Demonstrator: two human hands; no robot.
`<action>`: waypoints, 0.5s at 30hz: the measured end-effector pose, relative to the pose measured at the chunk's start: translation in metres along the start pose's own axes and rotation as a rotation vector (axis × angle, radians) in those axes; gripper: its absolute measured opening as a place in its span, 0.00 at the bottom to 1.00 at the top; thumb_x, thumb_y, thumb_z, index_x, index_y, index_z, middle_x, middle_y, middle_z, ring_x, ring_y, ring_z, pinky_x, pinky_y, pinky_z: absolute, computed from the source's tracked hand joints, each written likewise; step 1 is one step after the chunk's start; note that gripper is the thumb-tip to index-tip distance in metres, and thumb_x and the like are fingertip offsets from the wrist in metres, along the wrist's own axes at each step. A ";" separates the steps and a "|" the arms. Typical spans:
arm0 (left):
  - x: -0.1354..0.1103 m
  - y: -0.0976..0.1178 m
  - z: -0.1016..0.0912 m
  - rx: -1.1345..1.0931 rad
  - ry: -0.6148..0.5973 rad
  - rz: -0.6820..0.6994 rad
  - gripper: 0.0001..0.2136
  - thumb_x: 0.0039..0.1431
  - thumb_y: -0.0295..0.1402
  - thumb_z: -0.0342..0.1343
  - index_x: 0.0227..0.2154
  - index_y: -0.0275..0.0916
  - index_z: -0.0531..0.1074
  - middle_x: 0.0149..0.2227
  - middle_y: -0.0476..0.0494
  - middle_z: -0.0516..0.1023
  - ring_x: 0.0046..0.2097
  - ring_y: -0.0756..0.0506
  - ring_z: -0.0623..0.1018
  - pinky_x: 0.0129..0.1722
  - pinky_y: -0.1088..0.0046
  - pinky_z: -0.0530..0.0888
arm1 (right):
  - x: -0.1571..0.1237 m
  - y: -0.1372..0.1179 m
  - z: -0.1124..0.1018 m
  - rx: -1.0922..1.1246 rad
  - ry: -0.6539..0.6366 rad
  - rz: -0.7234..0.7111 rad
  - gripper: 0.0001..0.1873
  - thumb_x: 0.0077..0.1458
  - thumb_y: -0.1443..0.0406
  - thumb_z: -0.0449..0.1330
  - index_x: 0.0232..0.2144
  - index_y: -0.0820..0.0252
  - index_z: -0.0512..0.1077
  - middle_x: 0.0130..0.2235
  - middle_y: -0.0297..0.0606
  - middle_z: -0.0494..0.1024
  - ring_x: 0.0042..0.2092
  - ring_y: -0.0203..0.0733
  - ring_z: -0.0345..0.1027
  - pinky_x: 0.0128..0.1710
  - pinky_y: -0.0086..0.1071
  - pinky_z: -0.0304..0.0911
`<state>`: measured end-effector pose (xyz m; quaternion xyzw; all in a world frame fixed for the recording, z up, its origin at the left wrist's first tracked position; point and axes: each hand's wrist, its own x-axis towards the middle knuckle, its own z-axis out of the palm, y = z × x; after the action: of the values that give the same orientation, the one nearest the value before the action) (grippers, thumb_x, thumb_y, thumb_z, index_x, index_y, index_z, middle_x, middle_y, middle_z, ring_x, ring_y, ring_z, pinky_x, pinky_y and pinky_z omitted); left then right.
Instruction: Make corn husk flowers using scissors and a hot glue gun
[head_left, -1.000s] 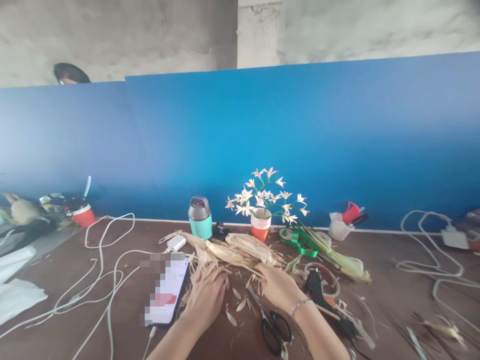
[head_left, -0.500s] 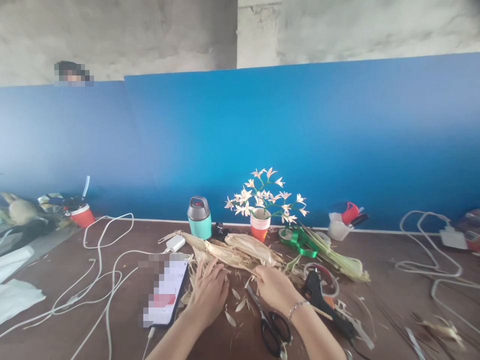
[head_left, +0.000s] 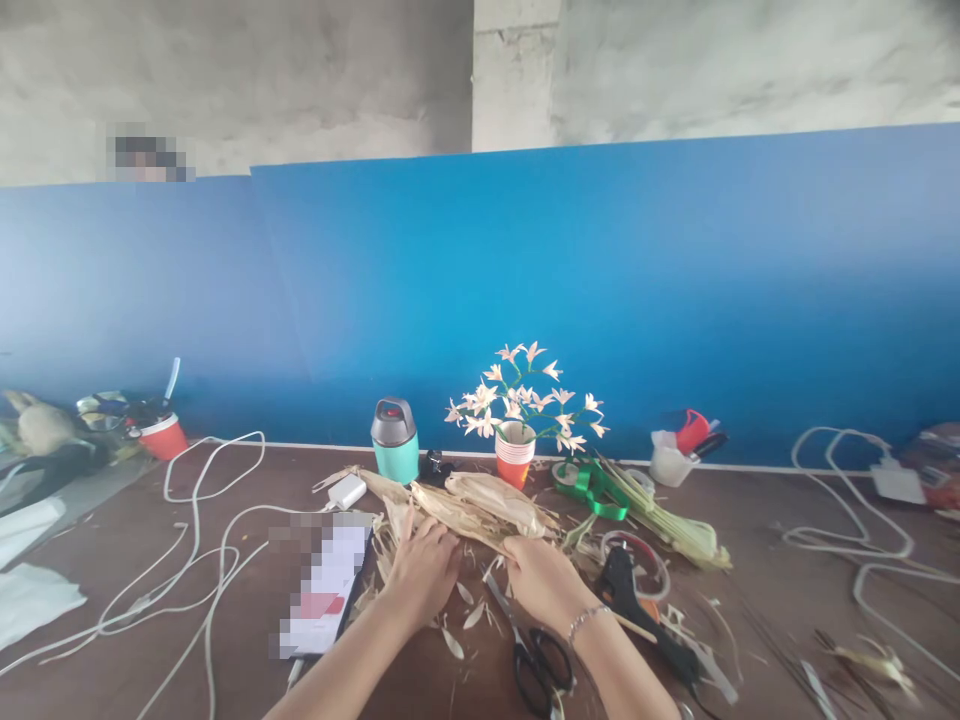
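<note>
Dried corn husks (head_left: pixel 495 500) lie in a loose heap in front of me. My left hand (head_left: pixel 426 568) rests palm down at their near left side, its fingers partly spread and touching the pieces. My right hand (head_left: pixel 541 578) is closed in a fist at the right end of a long husk; the inside of its fingers is hidden. Beneath the right wrist a thin wooden stick (head_left: pixel 636 628) sticks out. Black-handled scissors (head_left: pixel 534 660) lie between my forearms, with small petal-shaped husk pieces (head_left: pixel 452 643) beside them.
Behind the husks stand a teal flask (head_left: pixel 396 455) and paper cups (head_left: pixel 514 465) holding husk flowers (head_left: pixel 525 400). To the right lie green ribbon (head_left: pixel 600 485), a tape roll (head_left: pixel 652 560) and a black glue gun (head_left: pixel 637 605). A phone (head_left: pixel 330 590) and white cables (head_left: pixel 217 590) lie left.
The view has shifted slightly. My left hand's fingers have drawn a little closer together over the husks. My right hand stays closed at the same husk end.
</note>
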<state>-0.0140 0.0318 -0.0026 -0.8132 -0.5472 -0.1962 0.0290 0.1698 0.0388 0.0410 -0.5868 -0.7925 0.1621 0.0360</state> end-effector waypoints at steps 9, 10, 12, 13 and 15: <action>0.014 -0.002 -0.002 -0.005 -0.030 -0.042 0.15 0.57 0.25 0.45 0.19 0.38 0.71 0.25 0.43 0.76 0.38 0.42 0.75 0.50 0.54 0.63 | 0.001 0.004 -0.001 0.000 0.022 0.010 0.14 0.53 0.71 0.48 0.33 0.59 0.74 0.38 0.44 0.79 0.42 0.48 0.73 0.37 0.35 0.62; 0.014 -0.003 -0.004 -0.029 -0.028 -0.048 0.15 0.57 0.25 0.45 0.18 0.38 0.71 0.25 0.44 0.76 0.37 0.42 0.75 0.50 0.55 0.64 | 0.002 0.004 -0.002 0.007 0.026 0.010 0.14 0.53 0.71 0.49 0.33 0.58 0.74 0.38 0.44 0.79 0.42 0.48 0.73 0.37 0.35 0.62; 0.014 -0.007 -0.008 -0.113 -0.015 -0.061 0.14 0.55 0.26 0.47 0.18 0.39 0.71 0.24 0.45 0.77 0.35 0.43 0.76 0.49 0.58 0.65 | 0.002 0.005 -0.003 0.048 0.044 0.005 0.13 0.53 0.70 0.50 0.33 0.58 0.74 0.38 0.43 0.79 0.42 0.48 0.72 0.38 0.35 0.62; 0.014 -0.008 -0.011 -0.179 -0.004 -0.067 0.13 0.55 0.26 0.48 0.19 0.39 0.72 0.25 0.46 0.78 0.36 0.44 0.76 0.49 0.59 0.65 | 0.003 0.005 -0.004 0.074 0.058 0.003 0.12 0.53 0.69 0.50 0.33 0.58 0.74 0.38 0.43 0.79 0.41 0.48 0.72 0.37 0.35 0.62; 0.013 -0.008 -0.016 -0.351 0.020 -0.124 0.09 0.52 0.26 0.51 0.23 0.40 0.74 0.30 0.46 0.80 0.38 0.43 0.77 0.47 0.62 0.67 | 0.003 0.004 -0.005 0.115 0.090 0.007 0.13 0.54 0.68 0.49 0.31 0.59 0.74 0.36 0.43 0.79 0.40 0.47 0.72 0.36 0.35 0.62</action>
<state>-0.0218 0.0429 0.0150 -0.7686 -0.5532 -0.2981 -0.1200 0.1736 0.0442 0.0445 -0.5930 -0.7775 0.1810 0.1050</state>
